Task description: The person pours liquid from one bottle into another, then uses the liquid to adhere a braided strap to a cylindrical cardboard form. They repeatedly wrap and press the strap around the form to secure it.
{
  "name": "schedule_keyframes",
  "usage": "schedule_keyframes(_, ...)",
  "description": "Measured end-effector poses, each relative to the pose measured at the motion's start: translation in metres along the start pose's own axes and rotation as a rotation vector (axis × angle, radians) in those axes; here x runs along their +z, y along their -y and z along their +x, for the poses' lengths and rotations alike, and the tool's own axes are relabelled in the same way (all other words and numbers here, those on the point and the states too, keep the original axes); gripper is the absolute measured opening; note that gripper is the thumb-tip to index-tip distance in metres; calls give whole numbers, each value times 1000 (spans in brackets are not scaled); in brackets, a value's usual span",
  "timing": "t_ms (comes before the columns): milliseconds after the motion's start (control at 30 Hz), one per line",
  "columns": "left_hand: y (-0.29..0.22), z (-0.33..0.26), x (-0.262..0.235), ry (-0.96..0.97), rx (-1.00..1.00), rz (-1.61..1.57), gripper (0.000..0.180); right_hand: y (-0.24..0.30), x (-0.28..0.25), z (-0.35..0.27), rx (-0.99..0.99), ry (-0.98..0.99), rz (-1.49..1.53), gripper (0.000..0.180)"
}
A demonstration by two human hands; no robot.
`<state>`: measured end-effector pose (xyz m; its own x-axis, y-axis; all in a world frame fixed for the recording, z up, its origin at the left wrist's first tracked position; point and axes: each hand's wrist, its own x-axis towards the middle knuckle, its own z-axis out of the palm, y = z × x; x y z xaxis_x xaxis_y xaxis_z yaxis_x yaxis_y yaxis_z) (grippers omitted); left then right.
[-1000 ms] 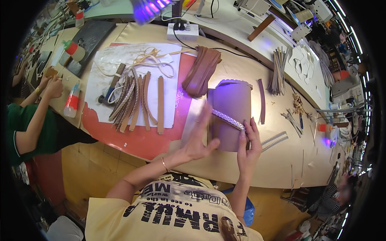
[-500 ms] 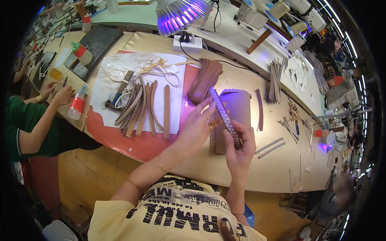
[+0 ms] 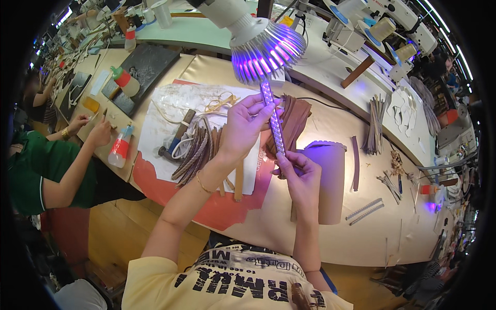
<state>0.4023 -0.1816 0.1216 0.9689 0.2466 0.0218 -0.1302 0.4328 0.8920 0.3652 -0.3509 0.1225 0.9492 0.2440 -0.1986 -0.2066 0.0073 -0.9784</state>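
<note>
Up under the purple-lit lamp (image 3: 268,51) I hold a braided strap (image 3: 276,126) nearly upright. My left hand (image 3: 245,124) pinches it in its upper part, thumb and fingers closed around it. Near the lower end, my right hand (image 3: 299,173) grips the same strap between thumb and fingers. The strap's top reaches the lamp's rim; whether they touch I cannot tell. Behind the hands lies a stack of brown leather pieces (image 3: 297,116). A tan curved leather piece (image 3: 333,178) with a scalloped top edge stands or lies just right of my right hand.
Left of my forearm, braided straps (image 3: 199,155) and a hammer (image 3: 175,137) lie on white paper (image 3: 168,103) over a red sheet (image 3: 155,181). Two short strips (image 3: 364,211) and a bundle of strips (image 3: 374,126) are at right. A co-worker (image 3: 57,170) in green works at far left.
Both hands have raised the braided strap up and away from me, bringing its top to the lamp. It now stands more upright. The view has shifted, so the table appears further right and lower.
</note>
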Motion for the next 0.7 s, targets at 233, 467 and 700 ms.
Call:
schedule_keyframes(233, 9, 17, -19, -15, -122, 117, 31, -13, 6, 14, 109, 95, 105, 24)
schedule_keyframes(467, 12, 13, -40, 28, -199, -96, 30, -36, 5, 12, 271, 152, 279, 24)
schedule_keyframes(700, 14, 9, -53, -25, -229, 32, 31, -44, 17, 10, 138, 102, 158, 24)
